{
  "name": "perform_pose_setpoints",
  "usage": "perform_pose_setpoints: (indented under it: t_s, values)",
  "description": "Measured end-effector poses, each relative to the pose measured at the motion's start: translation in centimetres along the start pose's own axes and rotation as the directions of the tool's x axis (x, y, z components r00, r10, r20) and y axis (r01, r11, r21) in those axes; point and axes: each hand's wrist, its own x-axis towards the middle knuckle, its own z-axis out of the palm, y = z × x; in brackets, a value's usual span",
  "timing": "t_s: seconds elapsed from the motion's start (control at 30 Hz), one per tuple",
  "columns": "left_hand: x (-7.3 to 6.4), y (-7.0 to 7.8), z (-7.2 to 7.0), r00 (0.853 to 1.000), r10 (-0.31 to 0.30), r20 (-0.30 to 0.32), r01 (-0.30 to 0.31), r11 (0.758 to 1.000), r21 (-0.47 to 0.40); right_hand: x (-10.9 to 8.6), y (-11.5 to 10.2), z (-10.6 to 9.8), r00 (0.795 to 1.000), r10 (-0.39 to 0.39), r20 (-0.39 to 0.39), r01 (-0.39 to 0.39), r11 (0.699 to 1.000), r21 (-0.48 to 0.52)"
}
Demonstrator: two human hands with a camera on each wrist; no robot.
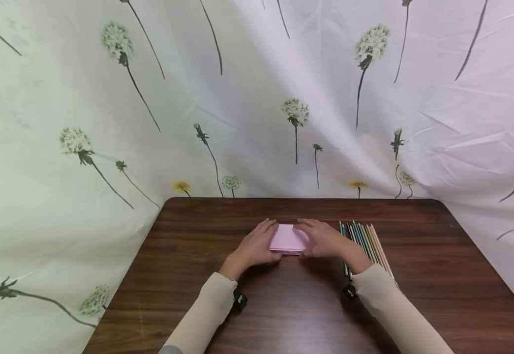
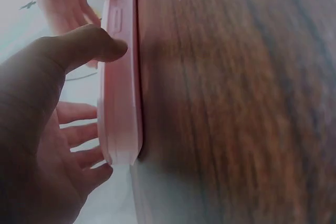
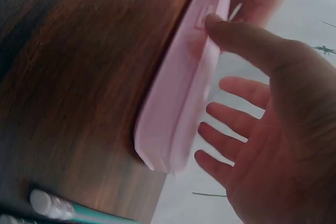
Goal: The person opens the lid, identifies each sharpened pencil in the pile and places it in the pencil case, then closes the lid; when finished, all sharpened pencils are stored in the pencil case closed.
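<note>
A flat pink plastic case (image 1: 287,240) lies on the table between both hands, its lid down. My left hand (image 1: 257,244) holds its left side, the thumb on the front face and the fingers over the lid's edge. On the other side my right hand (image 1: 325,239) holds it likewise. In the right wrist view the right thumb (image 3: 231,31) touches the front beside a small raised latch (image 3: 203,17). The case's front wall (image 2: 122,87) also shows in the left wrist view. How firmly the fingers press on the lid cannot be told.
Several pencils (image 1: 367,238) lie side by side on the brown wooden table (image 1: 186,246), partly under the right forearm. One pencil's white-capped end (image 3: 44,203) shows near the case. A white cloth with dandelion prints (image 1: 257,98) hangs behind the table and along its sides.
</note>
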Motion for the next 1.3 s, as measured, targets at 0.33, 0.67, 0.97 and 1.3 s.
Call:
perform_pose_setpoints:
  t_s: [0.33,0.67,0.97,1.3]
  values:
    - [0.9,-0.1,0.6,1.000,-0.021,-0.022,0.022,0.998,0.065,0.8,0.0,1.0,1.000,0.007,-0.021,-0.008,0.999,-0.044]
    - [1.5,0.2,0.8,0.999,-0.048,-0.004,0.048,0.991,0.126,0.6,-0.3,1.4,0.999,0.013,-0.036,-0.015,0.997,-0.077]
    - [1.5,0.1,1.0,1.000,-0.016,-0.027,0.021,0.978,0.206,0.6,-0.4,1.8,0.998,0.001,-0.057,-0.008,0.992,-0.122]
    - [1.6,0.3,1.0,0.999,-0.021,-0.026,0.026,0.970,0.242,0.8,-0.3,1.6,0.998,-0.027,-0.062,0.019,0.992,-0.128]
